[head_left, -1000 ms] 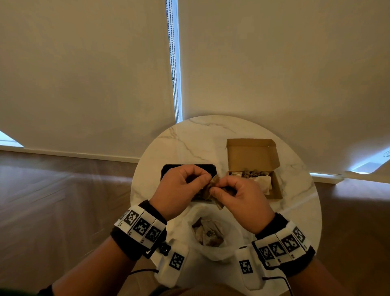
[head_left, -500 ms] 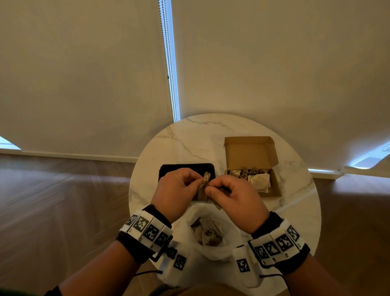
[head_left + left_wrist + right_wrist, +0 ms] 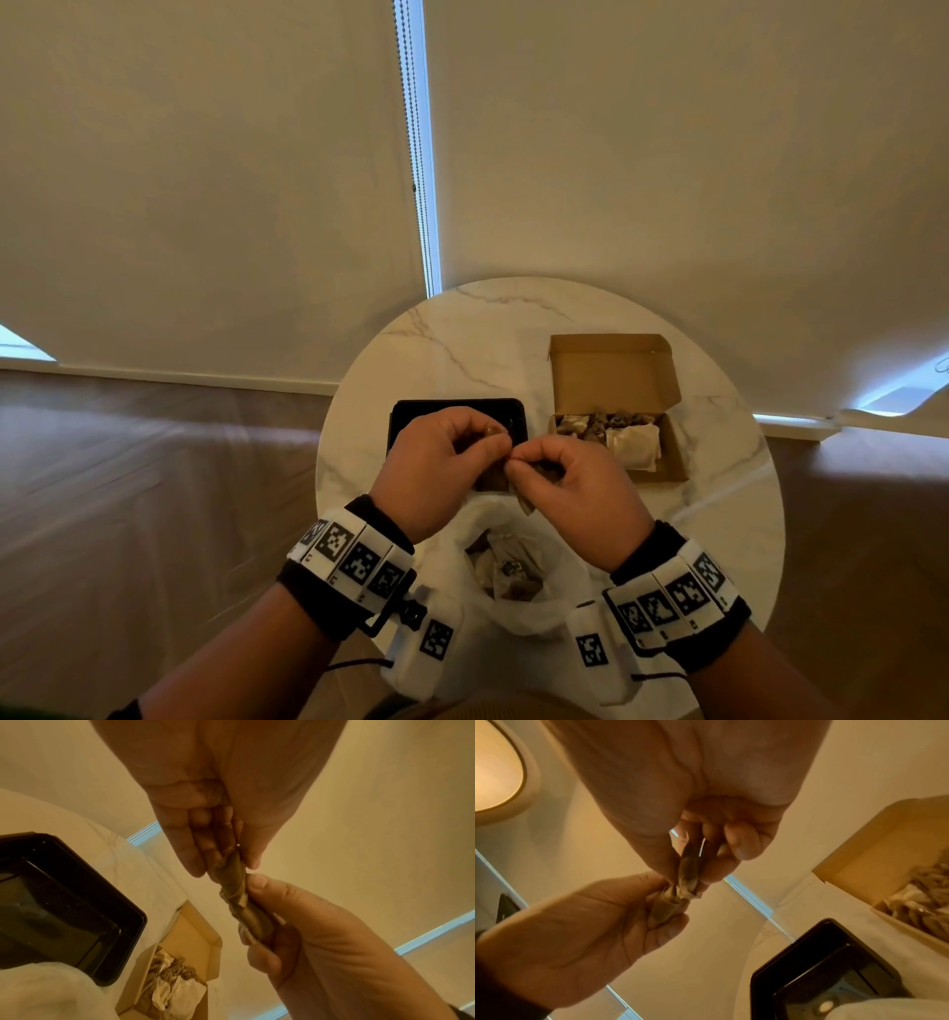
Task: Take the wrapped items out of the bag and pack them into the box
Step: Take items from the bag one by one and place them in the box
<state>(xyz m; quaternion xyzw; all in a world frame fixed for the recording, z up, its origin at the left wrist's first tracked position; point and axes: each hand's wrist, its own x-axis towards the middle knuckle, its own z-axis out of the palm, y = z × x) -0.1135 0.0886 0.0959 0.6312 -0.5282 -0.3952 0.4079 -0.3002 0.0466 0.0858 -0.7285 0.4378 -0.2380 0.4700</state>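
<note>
Both hands hold one wrapped item (image 3: pixel 235 894) in brown twisted paper above the table, between the bag and the black tray. My left hand (image 3: pixel 441 465) pinches one end of it and my right hand (image 3: pixel 565 478) pinches the other end. The same wrapped item (image 3: pixel 680 892) shows between the fingertips in the right wrist view. The white plastic bag (image 3: pixel 560 606) lies open below the hands with several wrapped items (image 3: pixel 508 568) inside. The open cardboard box (image 3: pixel 616 375) stands at the right and holds several wrapped items (image 3: pixel 611 431).
A black rectangular tray (image 3: pixel 411 416) lies behind my left hand on the round marble table (image 3: pixel 462 339). The table's far edge meets pale roller blinds (image 3: pixel 205 180). Brown floor lies on both sides.
The hands have drawn closer together and risen slightly, still working the same wrapped item between the fingertips. Bag, box and tray have stayed put.
</note>
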